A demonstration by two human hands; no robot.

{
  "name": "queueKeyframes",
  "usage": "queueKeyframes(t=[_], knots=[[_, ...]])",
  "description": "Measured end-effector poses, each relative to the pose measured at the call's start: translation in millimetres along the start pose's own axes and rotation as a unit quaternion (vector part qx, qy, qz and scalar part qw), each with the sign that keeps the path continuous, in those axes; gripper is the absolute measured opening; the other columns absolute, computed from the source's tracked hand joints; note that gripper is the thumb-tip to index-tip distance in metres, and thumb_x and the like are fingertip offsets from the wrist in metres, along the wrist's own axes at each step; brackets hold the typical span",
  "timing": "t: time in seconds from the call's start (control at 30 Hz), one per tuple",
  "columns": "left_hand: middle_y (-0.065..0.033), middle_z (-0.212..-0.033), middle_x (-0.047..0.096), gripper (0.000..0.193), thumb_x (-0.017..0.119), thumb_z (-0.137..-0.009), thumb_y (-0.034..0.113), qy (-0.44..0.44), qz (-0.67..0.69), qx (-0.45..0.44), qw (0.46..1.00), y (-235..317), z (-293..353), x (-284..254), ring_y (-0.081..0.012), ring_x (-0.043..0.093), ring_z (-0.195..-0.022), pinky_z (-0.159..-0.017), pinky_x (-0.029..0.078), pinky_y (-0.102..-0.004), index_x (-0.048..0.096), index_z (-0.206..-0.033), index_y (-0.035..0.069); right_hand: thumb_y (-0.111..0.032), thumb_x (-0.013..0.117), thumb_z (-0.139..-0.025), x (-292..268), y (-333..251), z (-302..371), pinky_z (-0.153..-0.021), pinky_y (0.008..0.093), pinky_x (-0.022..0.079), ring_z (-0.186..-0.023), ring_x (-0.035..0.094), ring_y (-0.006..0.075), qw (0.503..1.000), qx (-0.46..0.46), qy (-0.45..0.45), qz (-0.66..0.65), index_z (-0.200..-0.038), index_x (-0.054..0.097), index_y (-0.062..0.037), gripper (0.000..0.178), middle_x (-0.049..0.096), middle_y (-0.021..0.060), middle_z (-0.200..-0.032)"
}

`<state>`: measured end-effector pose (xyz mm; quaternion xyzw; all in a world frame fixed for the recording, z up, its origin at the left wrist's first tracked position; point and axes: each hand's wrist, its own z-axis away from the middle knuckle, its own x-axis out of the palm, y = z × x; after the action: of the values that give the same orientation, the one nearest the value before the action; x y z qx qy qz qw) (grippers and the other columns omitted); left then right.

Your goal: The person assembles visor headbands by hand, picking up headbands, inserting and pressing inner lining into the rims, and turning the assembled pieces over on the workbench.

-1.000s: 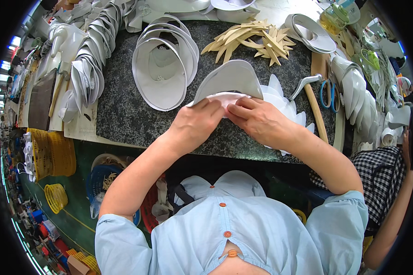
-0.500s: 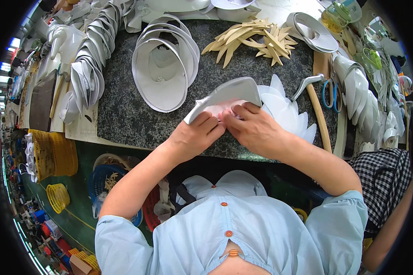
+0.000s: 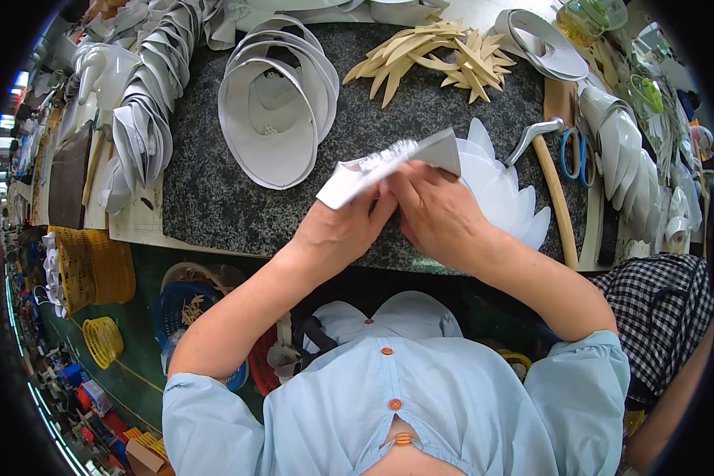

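Note:
Both my hands hold a white shoe upper (image 3: 357, 174) above the dark speckled work board (image 3: 206, 202). My left hand (image 3: 339, 230) is closed round its left end. My right hand (image 3: 435, 197) grips the lower edge toward its right end, fingers bent. A bright, ruffled decoration shows along the upper's top; my fingertips are partly hidden. Just right of my right hand lies a fan of thin, translucent white leaf-shaped pieces (image 3: 496, 186). Beyond my left hand stand several nested white uppers (image 3: 266, 163).
Tan pointed strips (image 3: 420, 55) lie in a heap at the back. On the right are a hammer (image 3: 554, 194) with a wooden handle, blue-handled scissors (image 3: 577, 156) and stacked white uppers (image 3: 627, 170). More uppers (image 3: 147, 127) line the left. Yellow baskets (image 3: 103, 266) stand on the floor.
The upper has been tilted in my hands, so its decorated top now shows where its smooth curved face did. My right hand has turned over a little with it.

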<state>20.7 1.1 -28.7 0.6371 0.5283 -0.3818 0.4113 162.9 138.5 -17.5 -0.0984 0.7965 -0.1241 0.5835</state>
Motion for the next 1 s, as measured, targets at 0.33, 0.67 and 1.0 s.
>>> queueKeyframes(t=[0.33, 0.67, 1.0], knots=[[-0.0164, -0.117, 0.06, 0.035, 0.061, -0.08, 0.01, -0.016, -0.148, 0.012, 0.989, -0.6, 10.9, 1.4, -0.0267, 0.057, -0.116, -0.093, 0.052, -0.0328, 0.06, -0.113, -0.003, -0.015, 0.06, -0.082, 13.7, -0.5, -10.6, -0.09, 0.0367, 0.046, -0.106, 0.054, 0.0281, 0.983, -0.039, 0.023, 0.177, -0.117, 0.057, 0.0043, 0.04, 0.057, 0.0131, -0.109], [-0.0129, -0.113, 0.067, 0.042, 0.077, -0.083, 0.013, 0.275, 0.221, -0.149, 0.924, 8.6, -10.0, -88.9, -0.035, 0.059, -0.116, -0.105, 0.042, -0.0409, 0.058, -0.119, 0.005, -0.002, 0.058, -0.098, -47.6, 0.0, -22.3, -0.101, 0.0353, 0.046, -0.119, 0.059, 0.0189, 0.723, 0.085, 0.156, -0.667, -0.13, 0.058, 0.0014, 0.032, 0.064, 0.01, -0.128], [0.0008, -0.089, 0.069, 0.012, 0.076, -0.081, 0.011, 0.175, 0.183, -0.067, 0.965, -10.5, -35.2, -89.1, -0.0182, 0.065, -0.097, -0.117, 0.021, -0.0486, 0.068, -0.091, 0.012, -0.011, 0.067, -0.093, -22.7, 14.4, -15.7, -0.111, 0.0413, 0.037, -0.13, 0.051, 0.0247, 0.467, 0.073, 0.087, -0.877, -0.133, 0.054, -0.0018, 0.042, 0.059, 0.0133, -0.132]])
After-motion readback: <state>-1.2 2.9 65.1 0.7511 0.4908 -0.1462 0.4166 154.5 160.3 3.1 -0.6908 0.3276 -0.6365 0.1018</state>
